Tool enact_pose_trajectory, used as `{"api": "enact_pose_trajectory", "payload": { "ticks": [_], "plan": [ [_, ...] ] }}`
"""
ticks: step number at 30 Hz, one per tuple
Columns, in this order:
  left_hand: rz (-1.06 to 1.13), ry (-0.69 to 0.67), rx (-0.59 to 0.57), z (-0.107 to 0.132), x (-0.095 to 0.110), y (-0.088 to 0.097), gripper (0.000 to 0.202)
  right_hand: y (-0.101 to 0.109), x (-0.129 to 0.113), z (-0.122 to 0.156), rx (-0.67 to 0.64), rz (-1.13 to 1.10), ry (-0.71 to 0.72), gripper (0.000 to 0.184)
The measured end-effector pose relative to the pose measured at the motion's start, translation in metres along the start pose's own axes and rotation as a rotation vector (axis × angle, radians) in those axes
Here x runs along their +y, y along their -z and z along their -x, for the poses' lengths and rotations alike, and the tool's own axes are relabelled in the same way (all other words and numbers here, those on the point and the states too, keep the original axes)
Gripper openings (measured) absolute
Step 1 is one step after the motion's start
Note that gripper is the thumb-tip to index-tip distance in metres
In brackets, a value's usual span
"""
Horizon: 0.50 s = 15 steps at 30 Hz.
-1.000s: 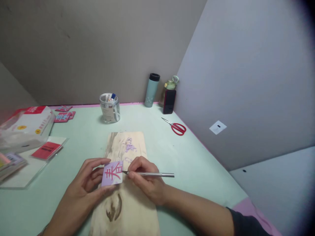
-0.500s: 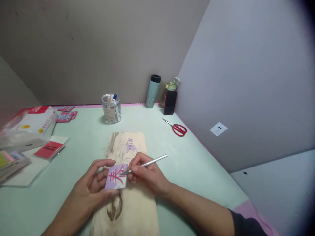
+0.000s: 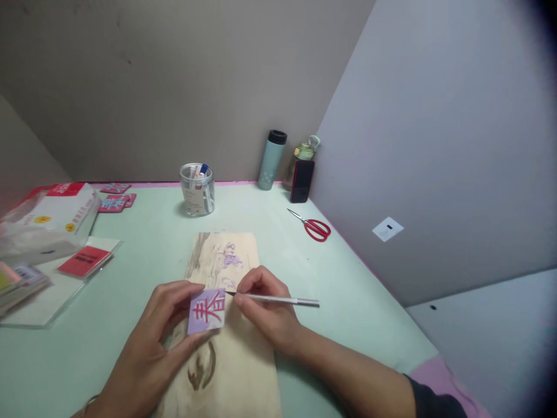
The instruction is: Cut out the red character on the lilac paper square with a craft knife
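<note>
Between the thumb and fingers of my left hand (image 3: 161, 331) is a small square carving block (image 3: 198, 320), lilac with a red Chinese character on its face. Pale patches show along its lower right part. My right hand (image 3: 270, 307) pinches a slim silver craft knife (image 3: 282, 299), its handle pointing right. The dark blade tip lies at the block's upper right edge; whether it touches is too small to tell. Both hands are above a wooden board (image 3: 243, 371), where lilac shavings (image 3: 231, 255) lie near the far end.
Red-handled scissors (image 3: 317, 229) lie right of the board. Behind stand a clear jar of pens (image 3: 197, 194), a blue tumbler (image 3: 272, 162), a green bottle (image 3: 305, 151) and a phone (image 3: 301, 181). At left are a plastic bag (image 3: 65, 212), pink carved blocks (image 3: 114, 203) and a red packet (image 3: 85, 261).
The knife tip has moved from the character's right part to the block's upper right edge. Its handle has swung down, now nearly level. The left hand still holds the block.
</note>
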<state>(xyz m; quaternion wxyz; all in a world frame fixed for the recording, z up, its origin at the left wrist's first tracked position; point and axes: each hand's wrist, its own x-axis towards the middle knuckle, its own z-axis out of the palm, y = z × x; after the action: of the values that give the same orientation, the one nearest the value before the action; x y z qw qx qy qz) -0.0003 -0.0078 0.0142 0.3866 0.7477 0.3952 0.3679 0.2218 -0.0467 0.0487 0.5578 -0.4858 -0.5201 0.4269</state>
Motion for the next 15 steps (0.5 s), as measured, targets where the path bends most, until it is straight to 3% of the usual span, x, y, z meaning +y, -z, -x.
{"api": "enact_pose_trajectory", "payload": {
  "ticks": [4, 7, 15],
  "plan": [
    [-0.164, -0.107, -0.004, 0.0, -0.005, 0.002, 0.041, -0.003, -0.005, 0.009, -0.064, 0.202, 0.156, 0.011],
    [-0.223, -0.14, -0.034, -0.001, -0.011, 0.003, 0.043, -0.004, -0.006, 0.009, -0.088, 0.295, 0.181, 0.012],
    [-0.202, -0.092, -0.011, 0.0, -0.01, -0.003, 0.041, -0.005, 0.001, 0.008, -0.093, 0.382, 0.263, 0.016]
  ]
}}
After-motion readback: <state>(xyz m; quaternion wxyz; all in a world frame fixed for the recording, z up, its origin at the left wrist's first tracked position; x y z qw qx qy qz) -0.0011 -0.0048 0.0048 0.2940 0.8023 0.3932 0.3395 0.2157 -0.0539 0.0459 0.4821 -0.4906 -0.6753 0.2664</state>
